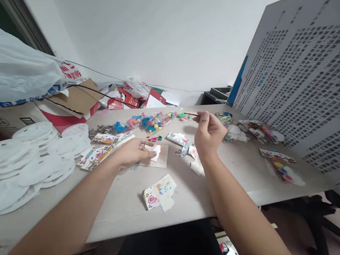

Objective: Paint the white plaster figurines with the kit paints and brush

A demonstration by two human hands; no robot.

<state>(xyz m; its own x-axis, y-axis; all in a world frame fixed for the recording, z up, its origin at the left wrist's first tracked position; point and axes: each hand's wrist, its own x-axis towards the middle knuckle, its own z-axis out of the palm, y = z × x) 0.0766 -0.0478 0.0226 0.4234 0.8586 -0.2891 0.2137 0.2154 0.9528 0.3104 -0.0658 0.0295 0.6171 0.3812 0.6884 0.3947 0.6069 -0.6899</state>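
My left hand [132, 152] pinches a small white cutout [157, 152] with a red-painted edge, holding it above a pale square sheet [162, 162] on the table. In my right hand [209, 132], raised to the right, is a thin, dark red stick like a paintbrush [190, 114], gripped between thumb and fingers; its tip points left. Little paint pots [160, 138] in red, pink and green sit just beyond the sheet. Printed cartoon cards [178, 138] lie between my hands, and another stained card [160, 192] is nearer me.
White discs [28, 160] are piled at left by a cardboard box [77, 94] and a plastic bag [14, 66]. Clear packets of coloured pieces [147, 121] line the back. More packets [249, 130] lie right, before a large printed board [309, 86].
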